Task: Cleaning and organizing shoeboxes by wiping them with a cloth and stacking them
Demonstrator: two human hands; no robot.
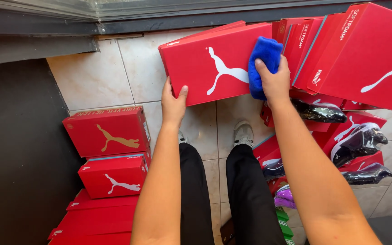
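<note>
A red shoe box (205, 63) with a white animal logo is held up in front of me over the tiled floor. My left hand (173, 102) grips its lower left corner, thumb on the lid. My right hand (273, 81) presses a blue cloth (263, 59) against the right end of the lid. Below, my two legs in black trousers and pale shoes stand on the tiles.
More red shoe boxes (364, 54) lean stacked at the upper right. Another stack of red boxes (107, 149) sits at the left by a dark wall. Black shoes wrapped in plastic (359, 143) rest on boxes at the right. Beige floor tiles (96, 77) lie beneath.
</note>
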